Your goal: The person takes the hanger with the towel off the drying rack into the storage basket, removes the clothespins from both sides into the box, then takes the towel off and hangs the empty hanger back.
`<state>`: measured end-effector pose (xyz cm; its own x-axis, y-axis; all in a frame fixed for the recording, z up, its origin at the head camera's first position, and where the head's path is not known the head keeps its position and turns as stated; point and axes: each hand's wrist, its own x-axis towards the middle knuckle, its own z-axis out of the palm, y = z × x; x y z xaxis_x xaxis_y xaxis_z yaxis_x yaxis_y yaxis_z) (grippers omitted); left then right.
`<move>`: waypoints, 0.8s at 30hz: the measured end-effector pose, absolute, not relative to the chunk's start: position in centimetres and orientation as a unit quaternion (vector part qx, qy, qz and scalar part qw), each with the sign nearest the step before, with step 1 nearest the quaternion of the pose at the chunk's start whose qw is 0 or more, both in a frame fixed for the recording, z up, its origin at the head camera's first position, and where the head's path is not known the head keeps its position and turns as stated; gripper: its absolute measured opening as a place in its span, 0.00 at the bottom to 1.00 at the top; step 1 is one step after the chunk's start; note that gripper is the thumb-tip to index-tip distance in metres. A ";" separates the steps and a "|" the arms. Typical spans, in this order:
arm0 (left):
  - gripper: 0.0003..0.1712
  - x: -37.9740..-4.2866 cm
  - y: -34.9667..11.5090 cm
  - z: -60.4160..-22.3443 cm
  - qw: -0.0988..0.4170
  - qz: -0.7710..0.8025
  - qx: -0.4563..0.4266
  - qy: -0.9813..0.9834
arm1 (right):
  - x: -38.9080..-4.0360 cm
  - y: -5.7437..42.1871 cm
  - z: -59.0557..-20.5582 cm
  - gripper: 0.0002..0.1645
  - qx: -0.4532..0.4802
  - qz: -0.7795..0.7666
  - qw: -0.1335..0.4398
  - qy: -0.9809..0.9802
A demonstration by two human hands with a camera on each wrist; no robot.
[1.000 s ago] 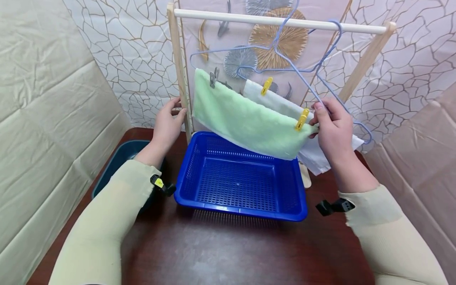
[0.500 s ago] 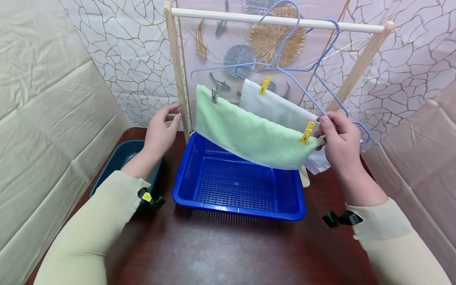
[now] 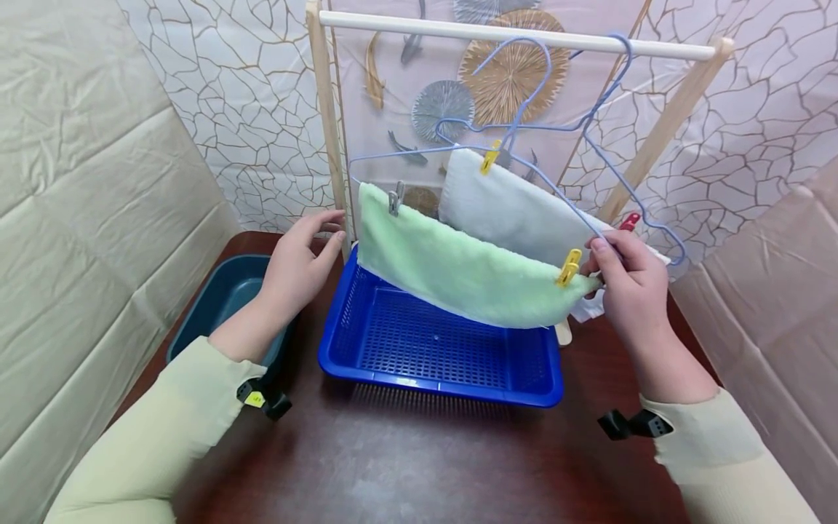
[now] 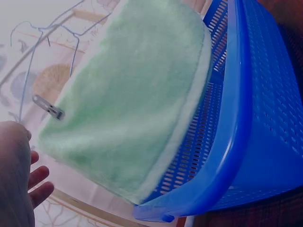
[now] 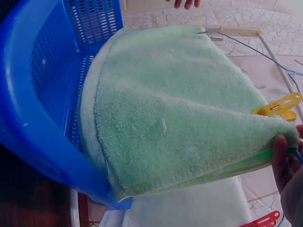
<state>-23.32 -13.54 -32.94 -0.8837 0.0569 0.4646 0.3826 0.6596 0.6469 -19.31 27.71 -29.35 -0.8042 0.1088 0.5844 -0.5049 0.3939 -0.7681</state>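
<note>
My right hand (image 3: 631, 295) pinches the right end of a blue wire hanger (image 3: 406, 153) together with a corner of a light green towel (image 3: 452, 262). The towel is folded over the hanger's lower bar and hangs above the blue basket (image 3: 393, 381). A grey clothespin (image 3: 394, 201) grips its left end, a yellow clothespin (image 3: 569, 268) its right. The hanger's hook shows just below the rack's rod (image 3: 425, 28). Fingers apart and holding nothing, my left hand (image 3: 302, 260) is beside the rack's left post (image 3: 327, 124), near the towel's left end.
Behind the green towel, a white towel (image 3: 511, 207) hangs from a second blue hanger (image 3: 599, 156) on the rod, with a yellow clothespin (image 3: 489, 159) and a red clothespin (image 3: 630, 222). A dark teal basin (image 3: 196, 313) stands left of the basket on the brown table (image 3: 393, 466).
The hanger and green towel have come down in my right hand, the hook sinking from above the rod to below it. My left hand has shifted slightly down and away from the post.
</note>
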 end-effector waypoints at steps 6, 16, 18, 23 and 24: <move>0.24 -22.2 -13.2 -32.4 0.206 -0.340 -0.135 -0.908 | -19.0 28.1 -30.0 0.10 0.160 0.552 0.276 -0.771; 0.24 -21.1 -12.4 -32.1 0.246 -0.271 -0.219 -0.904 | -18.4 28.2 -31.1 0.06 0.207 0.550 0.255 -0.768; 0.24 -21.1 -12.1 -32.0 0.250 -0.260 -0.232 -0.903 | -18.1 28.0 -31.0 0.06 0.213 0.555 0.251 -0.764; 0.24 -21.0 -11.5 -31.9 0.254 -0.240 -0.256 -0.901 | -17.2 27.2 -30.5 0.05 0.231 0.536 0.256 -0.771; 0.24 -21.0 -11.4 -31.9 0.254 -0.237 -0.259 -0.901 | -17.1 27.2 -30.4 0.05 0.234 0.532 0.256 -0.772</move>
<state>-20.96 -11.41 -31.93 -0.7366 0.3472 0.5804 0.5876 0.7534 0.2951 -17.11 27.16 -30.39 -0.7594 -0.0889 0.6445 -0.6338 0.3246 -0.7021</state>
